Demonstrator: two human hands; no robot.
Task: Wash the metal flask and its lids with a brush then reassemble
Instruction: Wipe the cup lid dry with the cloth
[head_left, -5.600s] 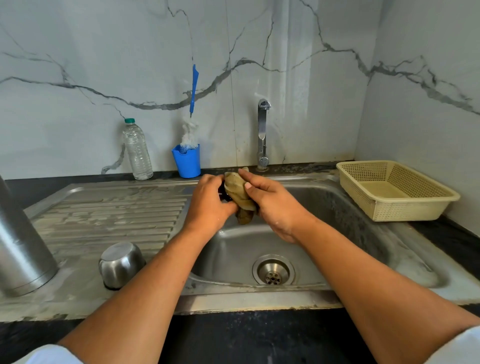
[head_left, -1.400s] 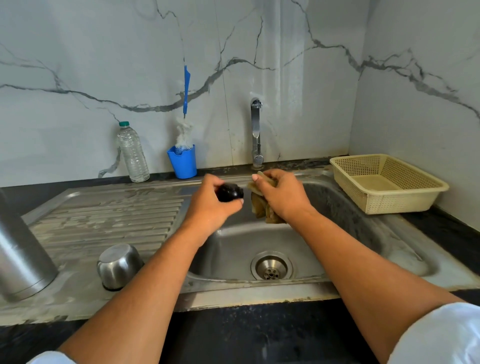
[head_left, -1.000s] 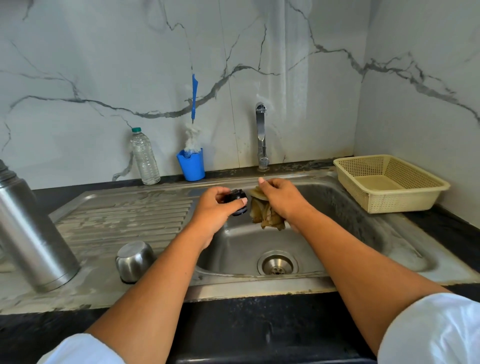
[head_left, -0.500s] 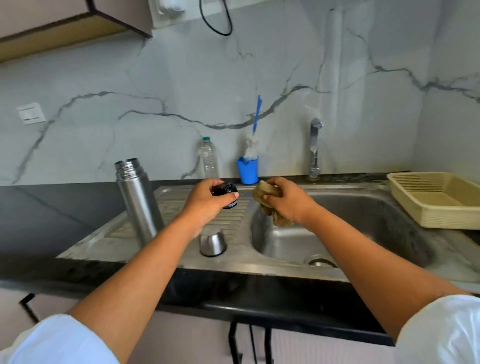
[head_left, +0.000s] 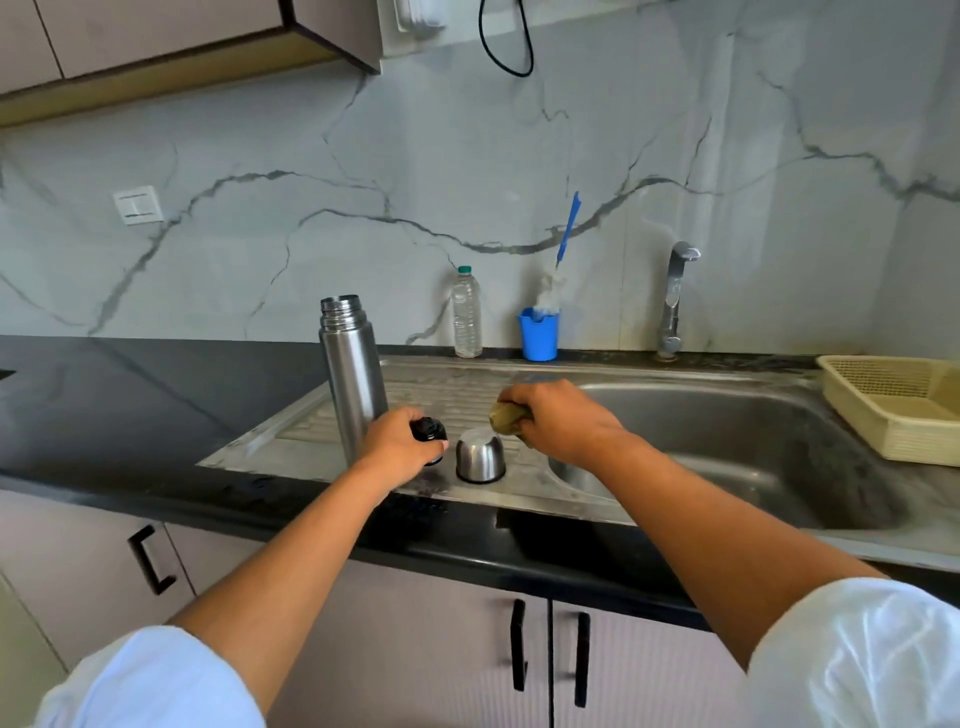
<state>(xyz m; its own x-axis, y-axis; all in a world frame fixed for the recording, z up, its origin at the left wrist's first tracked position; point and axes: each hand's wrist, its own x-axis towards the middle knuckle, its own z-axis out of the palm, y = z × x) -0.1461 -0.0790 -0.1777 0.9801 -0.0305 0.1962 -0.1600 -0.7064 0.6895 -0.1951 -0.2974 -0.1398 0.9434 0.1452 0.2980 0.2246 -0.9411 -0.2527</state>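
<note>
Fingers on our left hand (head_left: 397, 441) curl round the black stopper (head_left: 428, 430), half hiding it; our right hand (head_left: 561, 423) bunches a cloth (head_left: 506, 418), mostly hidden. Steel cup lid (head_left: 480, 457) sits between them on the drainboard (head_left: 452, 389), open flask (head_left: 353, 374) upright just behind.

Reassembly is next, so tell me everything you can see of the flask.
The flask is a tall brushed-steel cylinder with a ridged, narrower neck, open, no lid on. It stands upright on the drainboard, left of the sink. The left hand, holding a black lid, hides its lower right; contact unclear.
</note>
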